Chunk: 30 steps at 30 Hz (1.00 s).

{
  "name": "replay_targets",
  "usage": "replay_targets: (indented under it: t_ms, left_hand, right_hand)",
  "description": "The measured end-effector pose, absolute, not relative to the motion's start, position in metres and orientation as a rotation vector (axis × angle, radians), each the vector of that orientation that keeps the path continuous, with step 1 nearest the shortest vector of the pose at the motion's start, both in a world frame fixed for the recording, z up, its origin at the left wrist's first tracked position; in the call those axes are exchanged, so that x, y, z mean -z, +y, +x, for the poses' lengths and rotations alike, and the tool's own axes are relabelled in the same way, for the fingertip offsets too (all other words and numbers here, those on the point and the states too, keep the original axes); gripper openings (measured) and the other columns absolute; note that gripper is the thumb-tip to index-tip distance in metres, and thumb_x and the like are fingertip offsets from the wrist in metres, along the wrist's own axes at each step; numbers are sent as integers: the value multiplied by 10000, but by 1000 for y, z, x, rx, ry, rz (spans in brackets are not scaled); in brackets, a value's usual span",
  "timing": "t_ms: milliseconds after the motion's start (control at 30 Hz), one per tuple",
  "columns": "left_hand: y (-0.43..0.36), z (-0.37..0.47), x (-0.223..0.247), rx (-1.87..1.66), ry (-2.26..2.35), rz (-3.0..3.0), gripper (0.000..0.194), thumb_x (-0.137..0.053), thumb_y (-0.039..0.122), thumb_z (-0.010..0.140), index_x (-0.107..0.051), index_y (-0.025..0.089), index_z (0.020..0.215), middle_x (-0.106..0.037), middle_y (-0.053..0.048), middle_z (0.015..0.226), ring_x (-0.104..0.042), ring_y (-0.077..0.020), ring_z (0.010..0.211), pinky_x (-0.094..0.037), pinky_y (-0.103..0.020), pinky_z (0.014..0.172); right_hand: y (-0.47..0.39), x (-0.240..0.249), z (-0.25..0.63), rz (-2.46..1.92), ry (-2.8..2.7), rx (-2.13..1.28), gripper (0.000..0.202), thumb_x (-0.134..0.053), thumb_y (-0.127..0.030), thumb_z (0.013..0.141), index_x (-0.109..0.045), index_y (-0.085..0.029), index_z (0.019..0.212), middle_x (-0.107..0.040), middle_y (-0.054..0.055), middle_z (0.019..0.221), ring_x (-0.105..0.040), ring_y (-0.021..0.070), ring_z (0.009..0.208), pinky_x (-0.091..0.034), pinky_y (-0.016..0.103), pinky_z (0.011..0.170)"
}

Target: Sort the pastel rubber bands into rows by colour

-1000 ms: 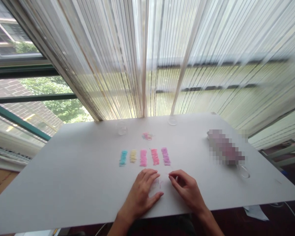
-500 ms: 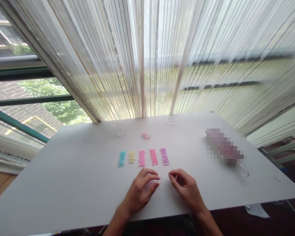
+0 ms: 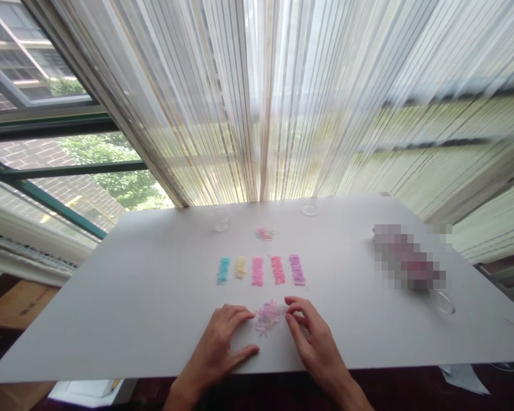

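Note:
A loose heap of tiny pink, lilac and whitish pieces (image 3: 268,317) lies on the white table between my hands. They are too small to identify. My left hand (image 3: 223,342) rests at the heap's left side, with thumb and fingers spread and nothing held. On the other side, my right hand (image 3: 312,337) has its curved fingertips at the heap's edge, apart from the thumb. Beyond my hands, similar pieces form separate colour strips: turquoise (image 3: 223,270), yellow (image 3: 240,267), pink (image 3: 257,271), coral (image 3: 278,269) and purple (image 3: 297,269).
Farther back is a small mixed-colour heap (image 3: 264,233). A clear jar (image 3: 221,221) and a clear round lid (image 3: 309,210) stand near the far edge. At right lies a pixelated purplish object (image 3: 409,260) with a loop. Curtains (image 3: 257,114) hang behind the table (image 3: 145,319).
My left hand has opened wider and moved left, uncovering the heap it partly hid. The right fingers have loosened from a pinch near the heap. The whole view has shifted slightly.

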<state>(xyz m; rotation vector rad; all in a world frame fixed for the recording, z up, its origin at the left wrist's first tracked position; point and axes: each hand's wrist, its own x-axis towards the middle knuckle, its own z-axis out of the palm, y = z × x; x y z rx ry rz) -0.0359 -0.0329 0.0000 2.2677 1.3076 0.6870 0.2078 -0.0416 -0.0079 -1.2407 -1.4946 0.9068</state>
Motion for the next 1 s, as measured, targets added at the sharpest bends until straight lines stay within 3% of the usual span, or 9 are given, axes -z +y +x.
replay_targets:
  t_ms: [200, 567, 733, 833, 1000]
  left_hand:
    - [-23, -19, -1, -791, 1242, 2277, 332, -781, 282, 854, -663, 253, 1164, -720, -77, 1127, -674, -263, 1039, -557, -403, 930]
    - [-13, -4, 0, -914, 1214, 2368, 341, -685, 338, 939, -626, 230, 1257, -682, -116, 1199, -644, -274, 1115, -548, -421, 959]
    - [-7, 17, -1, -778, 1153, 2432, 517, -783, 379, 858, -597, 234, 1318, -667, -122, 1237, -620, -299, 1117, -534, -458, 949]
    - [-5, 30, 0, -713, 1108, 2467, 436, -789, 349, 858, -642, 244, 1255, -690, -96, 1183, -624, -284, 1056, -528, -456, 919]
    - [-3, 42, 1, -679, 1075, 2493, 268, -730, 295, 913, -680, 227, 1168, -693, -89, 1128, -610, -268, 1031, -516, -437, 898]
  right_hand:
    - [-37, 6, 211, -1211, -1465, -936, 229, -521, -416, 1018, -638, -229, 958, -685, 127, 1198, -669, 247, 1167, -627, 356, 923]
    - [-32, 8, 229, -1197, -1410, -1050, 240, -562, -444, 1000, -627, -225, 927, -678, 128, 1216, -651, 255, 1190, -602, 372, 942]
    - [-16, 6, 229, -1253, -1450, -945, 284, -581, -488, 981, -651, -213, 979, -705, 75, 972, -701, 217, 907, -617, 313, 762]
    - [-13, 7, 232, -1279, -1439, -928, 294, -589, -496, 977, -654, -211, 942, -691, 42, 865, -679, 189, 758, -591, 284, 671]
    - [-18, 11, 233, -1278, -1361, -862, 288, -602, -483, 972, -659, -205, 921, -683, 30, 840, -650, 169, 695, -569, 275, 664]
